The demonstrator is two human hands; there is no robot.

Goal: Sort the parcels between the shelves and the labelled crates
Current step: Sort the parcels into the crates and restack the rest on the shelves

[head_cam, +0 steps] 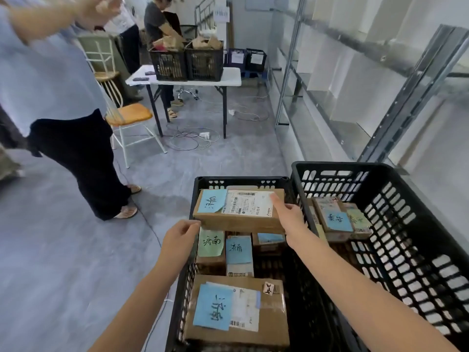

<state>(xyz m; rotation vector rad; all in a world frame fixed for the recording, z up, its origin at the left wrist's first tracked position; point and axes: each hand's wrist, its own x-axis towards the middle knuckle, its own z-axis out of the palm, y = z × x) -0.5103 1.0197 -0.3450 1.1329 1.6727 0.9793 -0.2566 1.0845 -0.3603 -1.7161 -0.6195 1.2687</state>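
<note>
Parcels sit in two black crates in front of me, and both of my grips are on one of them. That top parcel (241, 221), brown card with a blue note and a white shipping label on its upper face, is at the far end of the left crate (243, 179), about level with the rim; I cannot tell whether it rests on what is under it. My left grip (181, 235) has its fingers curled and pinches the parcel's near left corner. My right grip (289, 212) clasps the right end, forefinger stretched along the top edge beside the label. Lower in the same crate are a green-noted box (210, 243) and a blue-noted box (238, 250) side by side, and nearest me a large flat parcel (269, 323) with a blue note. The right crate (406, 224) touches the left one and holds a small stack of noted parcels (336, 219) in its far left corner. Metal shelves (330, 97) run along the right wall. A person (76, 161) stands on the floor to my left, near a wooden chair (132, 114), and a white bench (228, 77) further back carries two more black crates (187, 62).
</note>
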